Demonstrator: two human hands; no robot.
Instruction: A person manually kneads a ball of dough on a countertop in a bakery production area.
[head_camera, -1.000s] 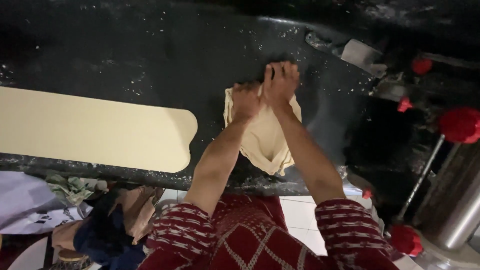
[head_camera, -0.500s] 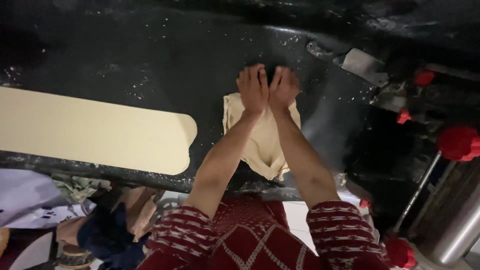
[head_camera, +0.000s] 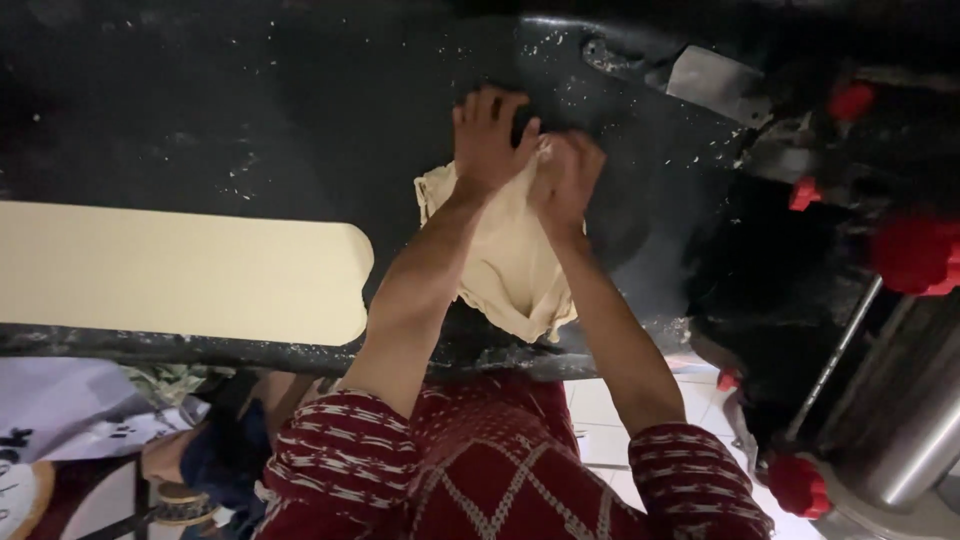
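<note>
We see, from above, a dark work surface (head_camera: 200, 130) dusted with pale specks of flour, filling most of the view. On its near left part lies a long, flat, cream-coloured sheet of dough (head_camera: 170, 270) with rounded corners, well apart from the hands. At the right edge stands a machine with a shiny metal cylinder (head_camera: 915, 420) and several red knobs (head_camera: 915, 255). Near the middle of the surface rests a smaller, folded piece of dough (head_camera: 505, 265), pale yellow, its ragged lower tip reaching the near edge of the surface. Both forearms, in red patterned sleeves (head_camera: 340, 450), extend over this piece. The left hand (head_camera: 487, 135) lies flat with fingers spread at the far end of the piece, pressing down rather than closing around anything; part of the palm extends past the dough onto the dark surface. The right hand (head_camera: 565, 180), just beside and touching the left, is curled with its fingers bunched on the far right corner of the dough, apparently pinching its edge. The dough thus lies mostly below and nearer than both hands.
</note>
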